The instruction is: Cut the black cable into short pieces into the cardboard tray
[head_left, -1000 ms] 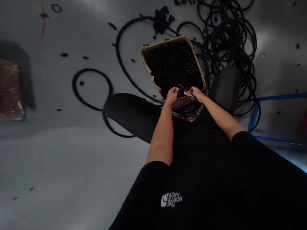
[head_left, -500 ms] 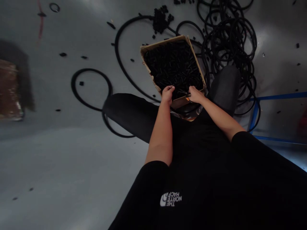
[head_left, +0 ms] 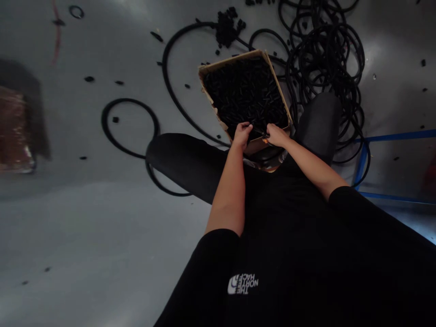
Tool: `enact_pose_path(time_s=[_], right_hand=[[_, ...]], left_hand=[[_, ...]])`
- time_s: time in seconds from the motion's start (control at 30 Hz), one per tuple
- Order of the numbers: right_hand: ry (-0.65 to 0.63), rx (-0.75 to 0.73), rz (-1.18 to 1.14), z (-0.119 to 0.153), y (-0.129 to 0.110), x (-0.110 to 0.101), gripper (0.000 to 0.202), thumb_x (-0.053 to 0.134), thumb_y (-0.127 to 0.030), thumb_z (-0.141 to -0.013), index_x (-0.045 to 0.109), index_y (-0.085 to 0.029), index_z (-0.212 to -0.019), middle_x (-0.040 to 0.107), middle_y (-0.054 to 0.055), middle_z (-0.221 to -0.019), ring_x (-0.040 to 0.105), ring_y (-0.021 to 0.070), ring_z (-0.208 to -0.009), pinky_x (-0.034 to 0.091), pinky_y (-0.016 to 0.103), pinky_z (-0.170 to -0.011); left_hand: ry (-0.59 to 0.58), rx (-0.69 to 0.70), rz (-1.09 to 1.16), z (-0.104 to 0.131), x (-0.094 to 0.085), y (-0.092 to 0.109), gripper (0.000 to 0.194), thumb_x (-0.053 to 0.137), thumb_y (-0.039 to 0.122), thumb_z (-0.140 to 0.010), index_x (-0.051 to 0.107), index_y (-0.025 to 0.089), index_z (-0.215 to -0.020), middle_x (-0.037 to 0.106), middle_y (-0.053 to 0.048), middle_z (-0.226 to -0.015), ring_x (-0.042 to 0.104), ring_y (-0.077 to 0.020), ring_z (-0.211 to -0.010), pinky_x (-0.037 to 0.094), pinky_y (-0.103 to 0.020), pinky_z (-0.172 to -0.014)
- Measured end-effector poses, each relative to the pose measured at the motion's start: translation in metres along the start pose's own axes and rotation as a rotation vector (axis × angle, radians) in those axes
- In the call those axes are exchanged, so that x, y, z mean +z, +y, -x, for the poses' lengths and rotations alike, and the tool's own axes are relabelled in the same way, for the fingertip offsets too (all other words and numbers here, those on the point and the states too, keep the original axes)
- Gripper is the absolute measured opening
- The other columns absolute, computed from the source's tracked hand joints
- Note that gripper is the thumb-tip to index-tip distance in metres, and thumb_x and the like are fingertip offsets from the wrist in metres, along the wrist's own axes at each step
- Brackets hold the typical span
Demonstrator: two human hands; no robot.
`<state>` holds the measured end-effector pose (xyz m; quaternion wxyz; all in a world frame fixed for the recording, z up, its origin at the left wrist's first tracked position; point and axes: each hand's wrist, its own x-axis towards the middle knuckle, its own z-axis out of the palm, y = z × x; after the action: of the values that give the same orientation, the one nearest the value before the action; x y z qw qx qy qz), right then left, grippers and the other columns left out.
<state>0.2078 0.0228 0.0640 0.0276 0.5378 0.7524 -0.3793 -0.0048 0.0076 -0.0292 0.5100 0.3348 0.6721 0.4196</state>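
Note:
My left hand (head_left: 243, 135) is closed in a pinch over the near edge of a cardboard box (head_left: 235, 57). Whatever sits between its fingertips is dark and too small to make out. Close by on the right, my right hand (head_left: 277, 135) is wrapped round a dark plier-like hand tool with orange on its handle (head_left: 265, 141). The tool's front end points left, toward the left fingertips; its jaws blur into the dark background. Short black tube pieces (head_left: 245, 91) fill the box, which stands between my knees.
A tangled heap of black hose (head_left: 327, 54) lies beyond my right knee. A looped hose (head_left: 126, 99) runs along the floor at left. Black scraps (head_left: 227, 29) are scattered about. Blue tape (head_left: 402, 136) marks the floor at right, and a brown package (head_left: 13, 129) is at far left.
My left hand has shifted slightly right, nearer the tool. The right hand with the tool has barely moved, and the box stays in place.

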Motion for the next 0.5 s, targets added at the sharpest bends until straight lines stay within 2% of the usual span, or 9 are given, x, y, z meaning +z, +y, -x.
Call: enact_pose_path(time_s=[0.07, 0.13, 0.23, 0.33, 0.4, 0.5], right_hand=[[0.011, 0.071, -0.05, -0.002, 0.001, -0.002, 0.028, 0.079, -0.029, -0.092, 0.065, -0.018, -0.114, 0.075, 0.015, -0.123, 0.075, 0.0333, -0.114, 0.063, 0.046, -0.105], [0.013, 0.145, -0.139, -0.003, 0.002, -0.005, 0.028, 0.083, -0.033, -0.091, 0.064, -0.02, -0.107, 0.076, 0.01, -0.111, 0.075, 0.0301, -0.106, 0.064, 0.043, -0.099], [-0.066, 0.225, -0.348, -0.002, 0.002, -0.007, 0.03, 0.085, -0.037, -0.092, 0.06, -0.021, -0.099, 0.073, 0.004, -0.087, 0.071, 0.023, -0.081, 0.063, 0.034, -0.075], [-0.152, 0.248, -0.528, -0.001, 0.003, -0.004, 0.036, 0.088, -0.04, -0.094, 0.058, -0.022, -0.091, 0.063, 0.0, -0.069, 0.06, 0.0158, -0.06, 0.049, 0.022, -0.053], [-0.153, 0.244, -0.589, -0.002, 0.005, -0.002, 0.042, 0.092, -0.044, -0.093, 0.057, -0.022, -0.088, 0.059, -0.001, -0.065, 0.057, 0.0136, -0.056, 0.043, 0.019, -0.047], [-0.13, 0.261, -0.607, -0.002, 0.006, -0.003, 0.047, 0.092, -0.053, -0.094, 0.057, -0.023, -0.091, 0.059, -0.001, -0.063, 0.059, 0.0152, -0.056, 0.045, 0.02, -0.046]], left_hand=[[0.018, -0.076, -0.027, 0.001, 0.0, 0.002, 0.016, 0.081, 0.029, -0.091, 0.068, 0.021, -0.096, 0.069, -0.005, -0.092, 0.066, -0.0251, -0.099, 0.053, -0.04, -0.101], [-0.017, -0.111, -0.042, 0.004, 0.002, 0.006, 0.016, 0.082, 0.028, -0.092, 0.067, 0.022, -0.092, 0.067, -0.004, -0.086, 0.067, -0.0249, -0.094, 0.053, -0.039, -0.098], [-0.114, -0.055, -0.074, 0.008, 0.005, 0.009, 0.019, 0.084, 0.027, -0.092, 0.065, 0.022, -0.089, 0.065, -0.002, -0.079, 0.065, -0.0238, -0.086, 0.053, -0.038, -0.092], [-0.221, 0.024, -0.147, 0.011, 0.009, 0.01, 0.019, 0.084, 0.026, -0.09, 0.065, 0.022, -0.086, 0.066, -0.001, -0.08, 0.062, -0.0222, -0.084, 0.053, -0.037, -0.091], [-0.263, 0.07, -0.187, 0.013, 0.012, 0.01, 0.022, 0.083, 0.031, -0.09, 0.064, 0.023, -0.085, 0.066, -0.001, -0.081, 0.061, -0.0215, -0.084, 0.054, -0.037, -0.092], [-0.224, 0.126, -0.214, 0.016, 0.015, 0.01, 0.028, 0.083, 0.042, -0.092, 0.062, 0.024, -0.086, 0.067, -0.001, -0.083, 0.061, -0.0221, -0.087, 0.053, -0.037, -0.094]])
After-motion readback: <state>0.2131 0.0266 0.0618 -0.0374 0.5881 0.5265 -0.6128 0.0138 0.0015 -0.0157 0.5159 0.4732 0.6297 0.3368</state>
